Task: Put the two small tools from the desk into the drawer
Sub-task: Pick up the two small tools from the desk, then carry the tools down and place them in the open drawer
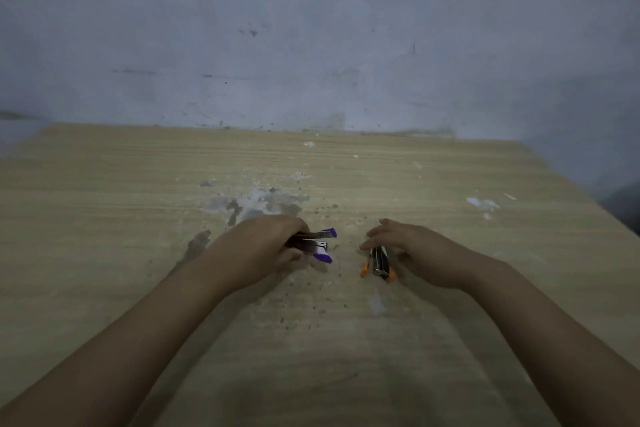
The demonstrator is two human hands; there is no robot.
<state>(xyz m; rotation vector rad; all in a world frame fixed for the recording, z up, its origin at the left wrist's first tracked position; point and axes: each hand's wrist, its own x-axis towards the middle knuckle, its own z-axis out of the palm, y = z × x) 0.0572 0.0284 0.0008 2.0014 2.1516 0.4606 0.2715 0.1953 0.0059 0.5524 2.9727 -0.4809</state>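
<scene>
A small metal tool with purple ends (320,245) lies on the wooden desk (104,191) near the middle. My left hand (266,243) is closed around its left part. To the right lies a second small metal tool with orange ends (379,263). My right hand (412,250) hovers over its far end, fingers spread and slightly curled, fingertips close to the tool but not clearly gripping it. No drawer is in view.
The desk top carries grey and white stains (263,201), a white smear (483,204) at the right, and scattered crumbs around the tools. A scuffed pale wall (311,45) rises right behind the desk's far edge. The desk's right edge falls away at far right.
</scene>
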